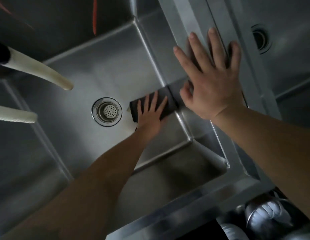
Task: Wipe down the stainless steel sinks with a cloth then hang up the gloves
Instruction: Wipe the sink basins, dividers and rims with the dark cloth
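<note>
Broadly, largest thing first:

Sink: a deep stainless steel sink (pixel 91 70) fills the middle of the frame, its floor bright around the centre and its walls rising toward the upper and lower edges.

Second sink: another steel basin (pixel 289 70) lies at the upper right of the frame, with a dark drain hole (pixel 259 39) in it.

Divider: a flat steel rim (pixel 190 23) runs from the upper middle down toward the lower right, between the two basins.

Right hand: the right hand (pixel 213 80) sits right of centre, palm down, its fingers (pixel 214 44) spread wide and laid flat on the divider; it has hold of nothing.

Left hand: the left hand (pixel 150 116) is at the centre of the frame, low in the sink, fingers (pixel 151 103) splayed and pressed flat on top of the cloth rather than curled round it.

Cloth: a dark folded cloth (pixel 168 101) lies on the sink floor by the right-hand wall, under the left fingers, its far end reaching out past the fingertips toward the right thumb; its edges are blurred.

Hoses: two pale hoses (pixel 39 71) come in from the left edge, ends open over the basin.

Drain: a round perforated strainer (pixel 107 111) sits in the floor just left of the cloth, apart from the hand.
</note>
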A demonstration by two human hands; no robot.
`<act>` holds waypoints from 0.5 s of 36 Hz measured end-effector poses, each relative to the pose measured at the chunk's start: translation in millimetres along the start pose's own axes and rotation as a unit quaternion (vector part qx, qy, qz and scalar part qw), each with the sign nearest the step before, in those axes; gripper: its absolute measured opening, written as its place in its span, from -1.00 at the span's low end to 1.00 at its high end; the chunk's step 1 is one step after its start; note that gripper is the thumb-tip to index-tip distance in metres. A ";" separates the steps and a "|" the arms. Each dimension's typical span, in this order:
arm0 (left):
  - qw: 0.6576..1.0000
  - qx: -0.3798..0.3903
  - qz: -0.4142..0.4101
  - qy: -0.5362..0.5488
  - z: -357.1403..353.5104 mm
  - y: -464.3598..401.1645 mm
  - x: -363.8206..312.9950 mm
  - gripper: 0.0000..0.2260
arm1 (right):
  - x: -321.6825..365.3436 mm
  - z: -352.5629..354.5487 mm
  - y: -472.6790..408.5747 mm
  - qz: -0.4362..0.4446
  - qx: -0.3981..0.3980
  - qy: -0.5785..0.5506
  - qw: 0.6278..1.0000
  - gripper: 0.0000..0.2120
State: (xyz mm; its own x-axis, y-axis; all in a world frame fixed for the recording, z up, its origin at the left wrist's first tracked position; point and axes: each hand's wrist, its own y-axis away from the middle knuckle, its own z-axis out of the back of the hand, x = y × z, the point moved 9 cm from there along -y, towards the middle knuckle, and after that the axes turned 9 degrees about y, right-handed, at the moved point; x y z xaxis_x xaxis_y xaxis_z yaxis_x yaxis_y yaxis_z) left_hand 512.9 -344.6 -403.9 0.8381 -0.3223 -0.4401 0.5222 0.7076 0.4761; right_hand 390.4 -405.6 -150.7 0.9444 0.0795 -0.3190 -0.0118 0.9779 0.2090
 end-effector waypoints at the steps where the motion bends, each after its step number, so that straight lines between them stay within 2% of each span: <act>1: 0.999 0.013 -0.035 -0.013 -10.5 14.2 -6.2 -0.29 | 0.1 0.0 -0.2 0.001 0.001 0.003 1.000 -0.29; 5: 0.979 0.069 -0.180 -0.069 -39.7 65.2 -29.0 -0.42 | 0.1 0.1 -0.7 0.002 -0.003 0.008 1.000 -0.30; 7: 0.966 0.094 -0.223 -0.090 -47.9 84.6 -33.1 -0.46 | 0.3 0.3 -0.3 0.002 -0.007 0.006 1.000 -0.30; 15: 0.955 0.186 -0.162 -0.166 -62.2 128.9 4.0 -0.28 | 0.2 -0.3 -1.6 0.004 -0.017 0.003 1.000 -0.29; 18: 0.952 0.215 -0.132 -0.171 -60.3 149.7 30.4 -0.31 | 1.0 -1.1 -2.7 0.009 -0.015 0.004 1.000 -0.28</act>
State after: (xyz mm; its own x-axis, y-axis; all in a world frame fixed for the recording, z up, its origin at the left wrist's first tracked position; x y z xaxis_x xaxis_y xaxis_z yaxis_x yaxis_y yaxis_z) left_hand 607.0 -210.6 -391.9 0.6325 -0.6912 -0.3494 0.6767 0.2737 0.6835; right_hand 391.0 -407.9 -152.6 0.9411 0.0989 -0.3234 -0.0390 0.9817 0.1866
